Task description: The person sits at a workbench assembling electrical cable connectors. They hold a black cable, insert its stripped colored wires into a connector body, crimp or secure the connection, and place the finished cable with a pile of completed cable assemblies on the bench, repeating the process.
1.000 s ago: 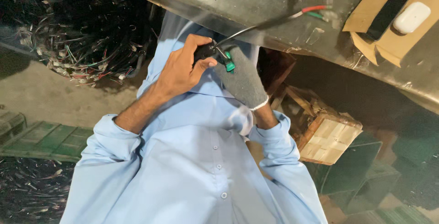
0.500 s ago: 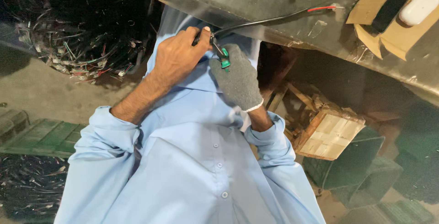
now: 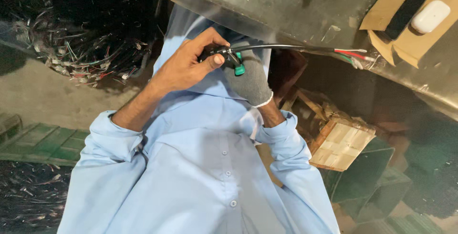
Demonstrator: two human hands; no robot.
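Our bare left hand (image 3: 183, 67) pinches smooth black cable (image 3: 272, 47) | gloved right hand (image 3: 250, 79) grips green-handled tool (image 3: 238, 67) | stripped wires (image 3: 350, 55) at 3 o'clock

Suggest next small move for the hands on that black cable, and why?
Probably close the green-handled tool on the black sheathed cable close to the left hand's grip. The bare left hand pinches the cable at the tool, the grey-gloved right hand backs it, and the red, white and green cores are already bared at the far end.
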